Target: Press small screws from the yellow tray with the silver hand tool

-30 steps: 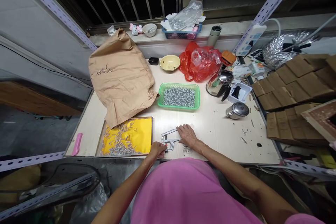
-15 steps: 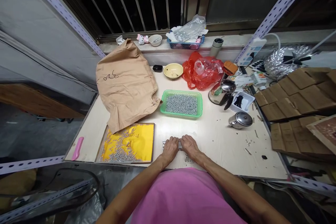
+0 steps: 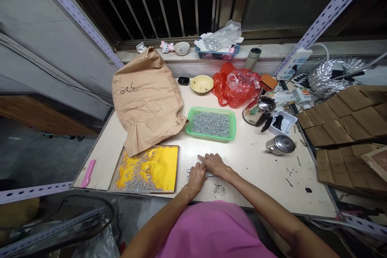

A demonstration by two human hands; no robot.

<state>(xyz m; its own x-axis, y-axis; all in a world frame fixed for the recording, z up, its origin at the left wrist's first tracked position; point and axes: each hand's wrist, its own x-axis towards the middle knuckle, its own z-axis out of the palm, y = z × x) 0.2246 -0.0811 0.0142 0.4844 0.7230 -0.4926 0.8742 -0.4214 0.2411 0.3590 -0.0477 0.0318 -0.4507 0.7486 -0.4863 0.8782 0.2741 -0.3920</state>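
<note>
Near the table's front edge lies a small metal piece point(image 3: 188, 174), mostly covered by my fingers. My left hand point(image 3: 197, 176) is closed over it, fingers bent. My right hand point(image 3: 215, 164) rests just right of the left, its index finger stretched out to the left past the left fingertips, palm down. Whether anything is under the right hand is hidden. Beyond the hands stands a green basket point(image 3: 190, 132) full of small metal pins point(image 3: 211, 123). To the left, a yellow tray point(image 3: 169, 169) holds more metal pins point(image 3: 137, 181).
A large brown paper bag point(image 3: 148, 96) overlaps the yellow tray. Farther back are a yellow bowl point(image 3: 202, 84) and a red plastic bag point(image 3: 236, 86). A glass kettle point(image 3: 258, 111) and a metal pot point(image 3: 281, 145) stand right. A pink-handled tool point(image 3: 88, 173) lies far left.
My right hand has slid left and slightly forward, its index finger now extended over beside the left fingertips. The left hand stays over the metal piece. The view has shifted slightly.
</note>
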